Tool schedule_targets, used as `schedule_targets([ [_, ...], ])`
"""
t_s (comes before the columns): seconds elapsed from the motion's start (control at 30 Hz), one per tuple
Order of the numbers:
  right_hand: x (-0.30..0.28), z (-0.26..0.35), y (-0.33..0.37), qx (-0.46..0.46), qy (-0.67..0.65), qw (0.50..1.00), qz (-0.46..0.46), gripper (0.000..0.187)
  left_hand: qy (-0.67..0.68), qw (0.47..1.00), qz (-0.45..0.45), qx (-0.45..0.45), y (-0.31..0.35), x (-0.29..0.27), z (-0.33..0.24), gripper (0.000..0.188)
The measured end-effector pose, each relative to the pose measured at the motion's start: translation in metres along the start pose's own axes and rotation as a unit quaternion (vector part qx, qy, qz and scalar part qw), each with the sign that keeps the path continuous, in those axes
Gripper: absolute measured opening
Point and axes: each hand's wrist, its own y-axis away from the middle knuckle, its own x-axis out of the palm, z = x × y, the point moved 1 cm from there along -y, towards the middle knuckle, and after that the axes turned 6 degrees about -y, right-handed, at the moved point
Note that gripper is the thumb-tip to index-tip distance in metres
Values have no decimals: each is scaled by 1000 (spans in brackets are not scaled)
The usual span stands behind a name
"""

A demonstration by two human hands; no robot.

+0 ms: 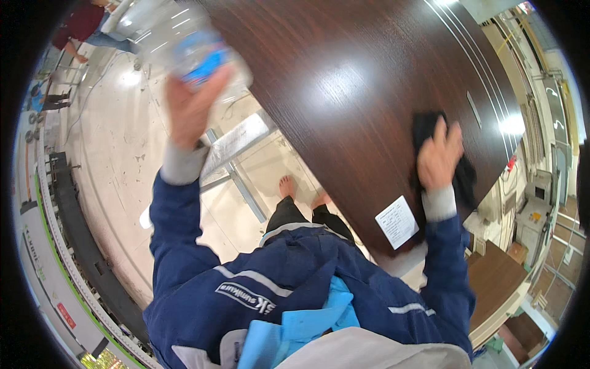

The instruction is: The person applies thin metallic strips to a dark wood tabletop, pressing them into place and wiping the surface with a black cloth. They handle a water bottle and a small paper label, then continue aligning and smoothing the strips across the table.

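The left hand (189, 107) was raised above the pale, scuffed concrete floor (117, 147), its fingers wrapped around a clear plastic bottle with a blue label (206, 58); the bottle was blurred, so what it held, and how much, could not be told. The right hand (439, 157) lay flat with fingers spread on a crumpled black cloth (458, 166), pressing it onto the large dark brown wood-grain panel (344, 86) rather than closing around it. The cloth sat near the panel's right edge, just beside a small silvery strip (474, 109) set in the surface and above a white rectangular paper label (397, 222) stuck near the panel's lower corner. The panel ran diagonally from the top of the view down to that corner, glossy, with two bright reflections on it (ceiling lights, by the look of them). Its left edge overhung a grey metal support frame (236, 147), and the person's bare feet (287, 184) stood on the floor just beside that edge. Open floor spread to the left of the frame as far as a dark conveyor-like rail (80, 227) curving along the left side. Another person in a dark red top (80, 24) bent over at the far upper left, well apart. Smaller brown boards (498, 277) were stacked at the lower right.
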Motion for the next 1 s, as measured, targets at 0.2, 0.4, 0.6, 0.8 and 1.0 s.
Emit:
schedule_targets([
  [0.2,60,197,-180,-124,-79,987,-63,48,-58,970,-228,-63,82,-137,8,54],
  [0.4,-19,286,-46,-241,-253,932,92,62,-117,935,-312,-120,201,-239,-1,56],
  [0.6,17,272,-29,-292,-133,947,32,69,-184,872,-438,-117,364,-291,-79,56],
  [0.8,76,406,-194,-257,-99,961,12,49,-187,849,-485,-95,419,-299,-83,53],
  [1.0,45,329,-112,-286,-152,946,-5,55,-191,827,-508,-147,465,-356,-57,51],
])
